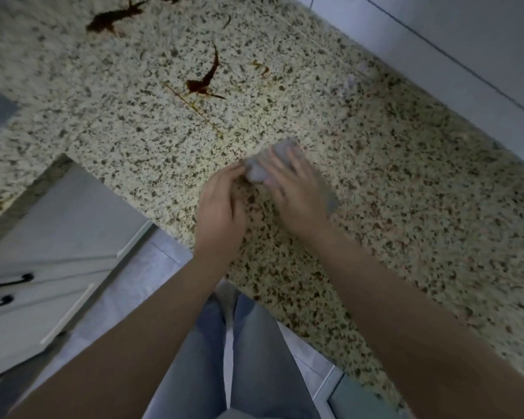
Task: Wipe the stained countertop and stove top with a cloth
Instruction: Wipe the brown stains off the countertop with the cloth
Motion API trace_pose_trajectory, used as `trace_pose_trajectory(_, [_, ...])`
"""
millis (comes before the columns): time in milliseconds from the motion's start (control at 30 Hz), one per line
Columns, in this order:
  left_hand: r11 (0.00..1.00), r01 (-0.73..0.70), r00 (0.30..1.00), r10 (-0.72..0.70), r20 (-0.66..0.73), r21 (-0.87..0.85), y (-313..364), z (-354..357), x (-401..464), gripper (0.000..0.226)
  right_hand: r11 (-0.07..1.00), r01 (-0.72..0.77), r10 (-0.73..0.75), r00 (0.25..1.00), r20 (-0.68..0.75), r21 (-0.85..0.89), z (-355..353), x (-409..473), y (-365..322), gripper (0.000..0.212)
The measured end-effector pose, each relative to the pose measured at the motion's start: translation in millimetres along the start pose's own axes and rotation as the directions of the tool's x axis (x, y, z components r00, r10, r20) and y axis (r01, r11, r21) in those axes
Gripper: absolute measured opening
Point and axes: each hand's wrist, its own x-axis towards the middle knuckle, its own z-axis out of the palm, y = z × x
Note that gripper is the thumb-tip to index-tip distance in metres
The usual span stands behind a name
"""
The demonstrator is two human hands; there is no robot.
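Note:
A speckled granite countertop point(375, 182) fills most of the view. Dark brown stains mark it: one splatter point(204, 81) near the middle and a larger one point(109, 21) at the far left. A bunched grey cloth point(262, 166) lies on the counter near the front edge. My right hand point(297, 189) lies over the cloth with its fingers curled on it. My left hand point(221, 204) pinches the cloth's left end with fingertips and thumb. The stove top is out of view.
A white tiled wall point(466, 40) runs along the counter's back edge at the upper right. White cabinet drawers with dark handles point(18, 279) stand at the lower left, beside the tiled floor point(152, 267). My legs in grey trousers are below the counter's edge.

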Motion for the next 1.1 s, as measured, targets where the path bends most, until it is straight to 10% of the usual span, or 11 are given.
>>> trace_pose_trajectory(333, [0.990,0.134,0.981,-0.128,-0.144,0.032,-49,-66,-18,0.058,0.892,0.431,-0.394,0.889,0.234,-0.137,18,6,-26,0.053])
trace_pose_trajectory(533, [0.989,0.143,0.978,-0.139,-0.154,0.019,-81,-89,-18,0.064,0.981,-0.070,0.074,0.997,0.017,-0.182,14,56,-45,0.055])
trace_pose_trajectory(800, [0.992,0.076,0.994,-0.068,-0.089,0.096,-113,-108,-1,0.060,0.788,0.562,-0.500,0.823,0.270,-0.253,57,17,-95,0.048])
trace_pose_trajectory(1000, [0.966,-0.020,0.999,0.030,-0.036,0.256,-130,-114,4,0.059,0.980,-0.026,0.018,0.999,-0.042,-0.195,44,60,-86,0.052])
trace_pose_trajectory(1100, [0.955,-0.031,0.998,0.047,-0.048,0.294,-134,-117,23,0.050,0.955,0.201,-0.216,0.975,-0.046,-0.219,78,17,-132,0.047])
